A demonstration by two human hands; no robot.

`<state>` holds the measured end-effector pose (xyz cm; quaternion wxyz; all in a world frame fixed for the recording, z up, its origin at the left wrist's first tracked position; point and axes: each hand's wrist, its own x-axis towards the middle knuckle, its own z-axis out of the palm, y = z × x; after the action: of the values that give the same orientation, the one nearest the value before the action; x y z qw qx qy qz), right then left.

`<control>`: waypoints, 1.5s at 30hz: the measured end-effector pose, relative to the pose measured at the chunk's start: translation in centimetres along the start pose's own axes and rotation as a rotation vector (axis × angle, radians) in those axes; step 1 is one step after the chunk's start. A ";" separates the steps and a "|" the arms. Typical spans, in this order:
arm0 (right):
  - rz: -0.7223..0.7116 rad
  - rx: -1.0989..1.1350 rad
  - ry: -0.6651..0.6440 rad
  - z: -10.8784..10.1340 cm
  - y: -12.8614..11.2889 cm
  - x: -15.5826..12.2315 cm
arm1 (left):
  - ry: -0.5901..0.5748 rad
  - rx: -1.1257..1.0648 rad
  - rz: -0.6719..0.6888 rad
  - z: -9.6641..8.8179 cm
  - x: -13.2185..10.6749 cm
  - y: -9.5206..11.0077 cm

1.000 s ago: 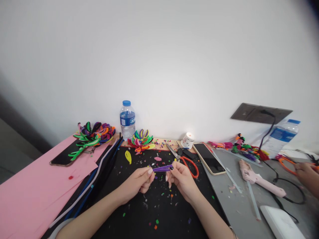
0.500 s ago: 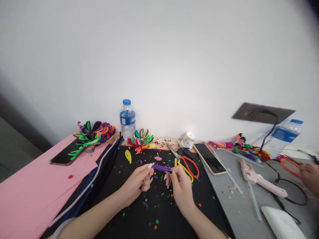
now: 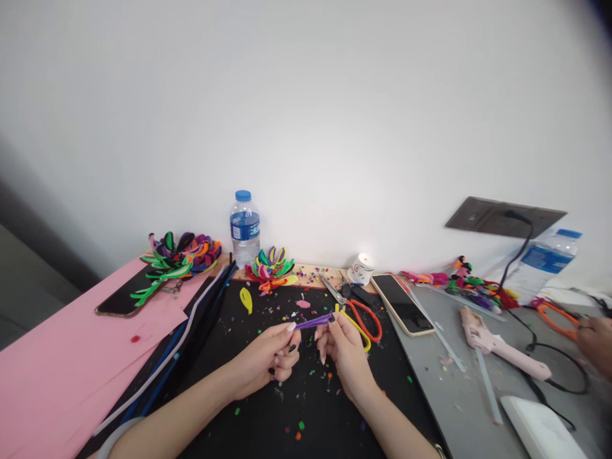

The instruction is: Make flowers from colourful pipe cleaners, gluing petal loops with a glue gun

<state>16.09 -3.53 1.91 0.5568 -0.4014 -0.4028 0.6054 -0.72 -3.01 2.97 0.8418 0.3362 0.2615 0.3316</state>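
A purple pipe cleaner (image 3: 314, 322), folded into a narrow loop, is stretched between my two hands above the black mat (image 3: 268, 414). The thumb and finger of my left hand (image 3: 272, 357) pinch one end. My right hand (image 3: 342, 347) pinches the other end, which sits slightly higher. Just beyond my right hand lie scissors (image 3: 366, 319) with orange and yellow handles. A yellow pipe-cleaner loop (image 3: 245, 300) and a small pink piece (image 3: 303, 304) rest on the mat past my hands. Bright little clippings are scattered around them.
Behind the mat stand a water bottle (image 3: 245, 233) and a colourful pipe-cleaner bundle (image 3: 271, 269). Another bundle (image 3: 184, 255) partly covers a phone (image 3: 127, 296) on the left. A second phone (image 3: 403, 305), a pink glue gun (image 3: 502, 347) and another person's hand (image 3: 595, 341) are on the right.
The purple loop now tilts upward toward the right and its two strands sit slightly apart. My left hand has shifted a little to the right.
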 end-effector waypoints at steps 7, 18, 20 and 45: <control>-0.044 -0.068 -0.099 -0.1 -0.5 -0.2 | 0.040 0.055 0.033 -0.4 0.4 0.0; -0.119 -0.396 -0.054 0.2 -0.7 -0.4 | 0.065 0.212 0.039 -0.3 0.4 -0.4; -0.142 -0.441 -0.041 0.2 -0.6 -0.5 | 0.090 0.235 0.054 -0.4 0.5 -0.4; -0.548 -0.860 -0.197 0.3 -1.9 -1.5 | 0.159 0.433 0.047 -0.4 0.4 -0.1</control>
<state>16.60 -4.97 3.82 0.4391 -0.4149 -0.7560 0.2520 -0.70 -2.55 2.55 0.7189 0.4877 0.3841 0.3127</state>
